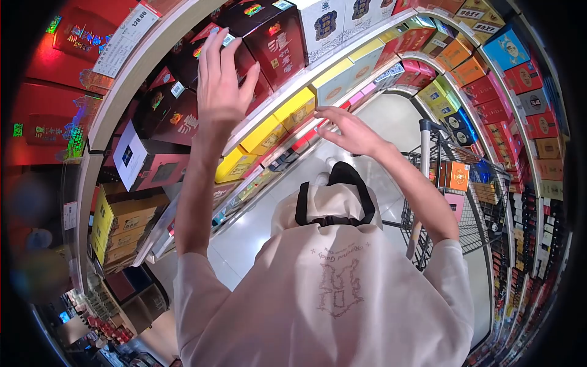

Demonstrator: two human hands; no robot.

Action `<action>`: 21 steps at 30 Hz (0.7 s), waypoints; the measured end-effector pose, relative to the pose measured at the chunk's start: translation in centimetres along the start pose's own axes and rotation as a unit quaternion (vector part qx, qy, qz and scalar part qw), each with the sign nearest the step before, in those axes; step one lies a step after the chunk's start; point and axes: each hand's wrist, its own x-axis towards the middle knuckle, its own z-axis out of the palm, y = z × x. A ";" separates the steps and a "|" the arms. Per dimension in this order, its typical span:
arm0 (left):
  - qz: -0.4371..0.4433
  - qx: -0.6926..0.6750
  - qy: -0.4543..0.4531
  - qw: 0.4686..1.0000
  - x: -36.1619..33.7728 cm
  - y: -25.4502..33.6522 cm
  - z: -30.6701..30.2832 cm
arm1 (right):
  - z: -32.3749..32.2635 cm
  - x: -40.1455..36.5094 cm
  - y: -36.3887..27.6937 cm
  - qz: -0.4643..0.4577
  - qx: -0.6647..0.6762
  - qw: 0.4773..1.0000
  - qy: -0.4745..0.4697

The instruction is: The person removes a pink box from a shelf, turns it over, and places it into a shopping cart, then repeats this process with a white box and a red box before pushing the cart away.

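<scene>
My left hand [223,85] is raised over the shelf at upper left, its fingers stretched out and the thumb apart. Its fingertips overlap the tops of dark gift boxes [174,113] with red fronts and light lettering. Just right of it stands a tall dark red gift box [278,55]. My right hand [351,131] hovers beside the lower shelf with its fingers spread and nothing in them. Closest to its fingertips is a yellow box [296,110] in a row of similar ones.
A wire shopping cart [425,211] stands to my right, with an orange box [455,176] and other boxes inside. White patterned boxes [325,27] fill the upper shelf. More stocked shelves curve along the right. A price tag [130,37] hangs on the shelf edge at upper left.
</scene>
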 end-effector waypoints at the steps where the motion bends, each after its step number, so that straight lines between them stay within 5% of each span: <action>1: -0.004 0.073 -0.037 0.997 1.0 -1.3 0.2 | 0.3 1.9 0.8 -0.004 0.003 1.000 -0.002; 4: -0.029 0.150 -0.108 0.982 3.2 -2.8 1.2 | 0.6 6.7 2.8 0.025 0.043 0.999 -0.020; 6: -0.048 0.156 -0.156 0.974 4.9 -3.3 1.7 | 0.4 9.0 3.9 0.127 0.082 0.988 -0.044; 9: -0.089 0.159 -0.253 0.950 7.0 -2.9 2.1 | 0.9 10.3 6.7 0.114 0.113 0.987 -0.022; 18: -0.031 0.111 -0.228 0.967 13.3 -1.7 9.5 | -3.2 13.8 12.2 0.089 0.169 0.977 0.095; 21: -0.032 0.110 -0.285 0.952 16.0 -1.7 11.8 | -4.6 14.6 12.8 0.076 0.175 0.975 0.117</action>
